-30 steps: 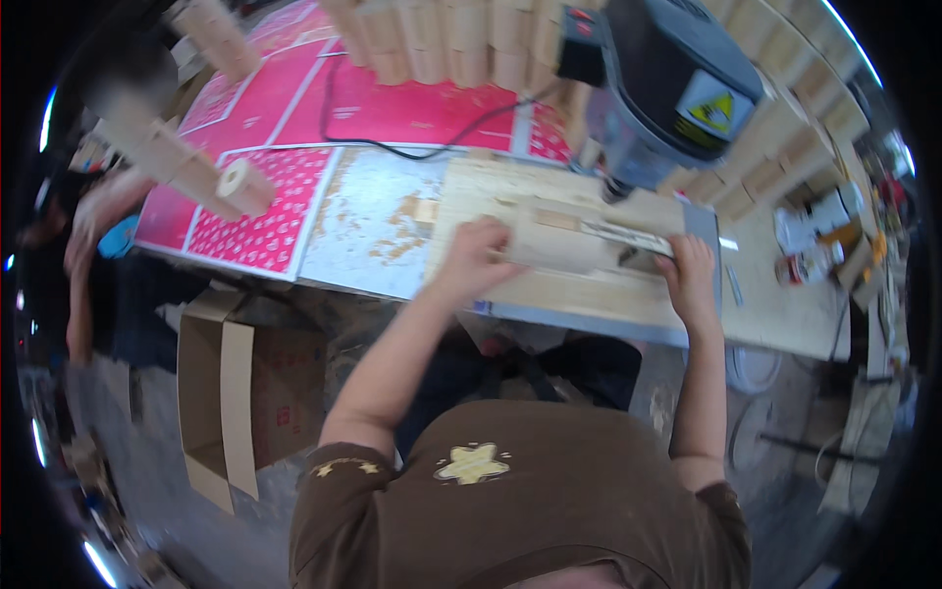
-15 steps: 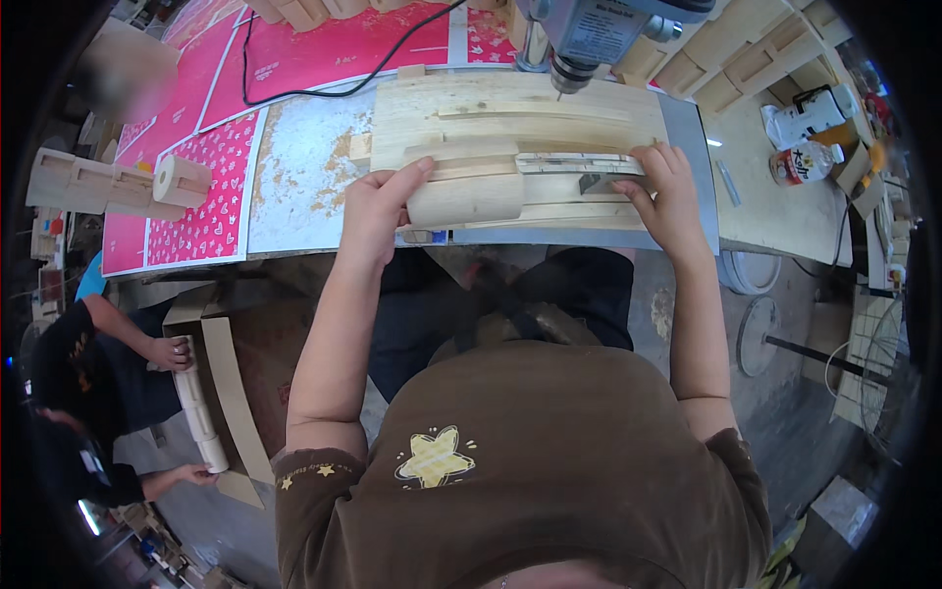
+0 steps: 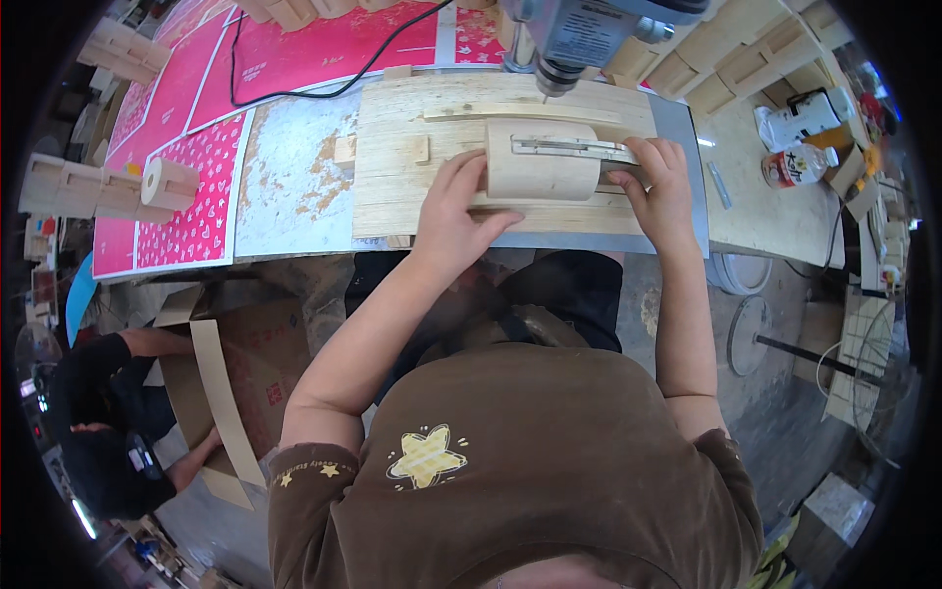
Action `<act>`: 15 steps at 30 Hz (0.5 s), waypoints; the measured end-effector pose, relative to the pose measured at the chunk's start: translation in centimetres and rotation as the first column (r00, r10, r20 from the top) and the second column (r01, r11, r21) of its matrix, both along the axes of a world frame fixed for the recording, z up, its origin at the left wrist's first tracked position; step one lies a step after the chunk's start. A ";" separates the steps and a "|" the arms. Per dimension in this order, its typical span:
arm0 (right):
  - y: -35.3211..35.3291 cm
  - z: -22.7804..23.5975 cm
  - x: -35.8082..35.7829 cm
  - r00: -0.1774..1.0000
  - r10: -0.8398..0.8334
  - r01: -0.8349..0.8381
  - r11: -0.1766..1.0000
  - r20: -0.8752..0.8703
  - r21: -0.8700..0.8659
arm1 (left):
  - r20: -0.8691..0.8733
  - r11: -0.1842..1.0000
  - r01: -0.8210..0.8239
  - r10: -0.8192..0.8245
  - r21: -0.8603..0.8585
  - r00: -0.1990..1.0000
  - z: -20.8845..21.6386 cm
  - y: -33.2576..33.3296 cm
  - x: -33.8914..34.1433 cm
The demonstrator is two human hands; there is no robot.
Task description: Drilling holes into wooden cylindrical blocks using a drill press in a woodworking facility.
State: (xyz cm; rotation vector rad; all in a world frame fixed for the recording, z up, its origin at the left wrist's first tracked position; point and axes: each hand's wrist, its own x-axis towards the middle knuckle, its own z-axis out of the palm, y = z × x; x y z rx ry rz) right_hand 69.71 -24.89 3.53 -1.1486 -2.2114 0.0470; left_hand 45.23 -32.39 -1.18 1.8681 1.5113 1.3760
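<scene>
A pale wooden cylinder [image 3: 540, 180] lies on its side on the wooden board under the drill. Against its left end rest the fingers of my left hand [image 3: 458, 213]; the thumb is stretched out in front, apart from them. A slim pale strip [image 3: 589, 149] with metallic-looking edges runs along the top of the cylinder and out past its right end. My right hand [image 3: 659, 188] pinches the strip's right end between thumb and fingers, where a dark flat metal piece also shows. How the strip sits in the cylinder is not clear.
The drill chuck [image 3: 557, 77] points down just behind the cylinder. Wooden strips [image 3: 520, 113] lie on the board. Stacked wooden cylinders [image 3: 88, 187] stand at the left, and a plastic bottle [image 3: 800, 165] at the right. A co-worker [image 3: 113, 422] bends over a cardboard box [image 3: 206, 393].
The wooden cylinder has moved right along the strip, covering much of it. My left hand has followed and loosened its thumb. The co-worker's hands have gone down into the box.
</scene>
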 end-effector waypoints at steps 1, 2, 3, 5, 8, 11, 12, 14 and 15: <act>0.2 0.0 -0.2 1.000 -0.031 0.031 1.000 0.003 -0.003 | 0.001 1.000 -0.009 0.009 0.001 1.000 -0.5 0.4 0.4; 0.6 -0.1 -0.5 1.000 -0.020 0.020 1.000 0.003 -0.003 | -0.151 0.993 -0.109 0.115 0.049 0.982 -1.0 1.0 0.6; 1.3 -0.2 -1.0 0.999 -0.052 0.052 0.999 -0.008 0.010 | -0.294 0.974 -0.199 0.223 0.110 0.929 -1.3 1.6 0.5; 2.4 -0.4 -1.6 0.997 -0.080 0.081 0.996 -0.015 0.025 | -0.312 0.966 -0.232 0.256 0.111 0.915 -1.4 3.2 -0.2; 3.1 -0.4 -2.9 0.998 -0.065 0.066 0.997 -0.022 0.045 | -0.339 0.966 -0.243 0.258 0.086 0.905 -1.9 3.5 -1.6; 2.9 -0.3 -3.3 1.000 -0.010 0.011 0.999 -0.009 0.045 | -0.351 0.980 -0.195 0.197 0.040 0.916 -2.0 3.3 -3.6; 2.8 0.1 -3.3 0.994 0.031 -0.032 0.999 -0.106 -0.015 | -0.358 0.986 -0.164 0.161 0.023 0.920 -2.0 3.3 -3.9; 2.8 1.5 -3.1 0.971 0.076 -0.079 0.997 -0.228 -0.008 | -0.350 0.985 -0.173 0.163 0.004 0.923 -1.9 3.1 -4.1; 3.1 2.8 -2.6 0.964 0.084 -0.073 0.996 -0.252 0.053 | -0.345 0.985 -0.174 0.158 -0.016 0.925 -2.0 3.0 -4.2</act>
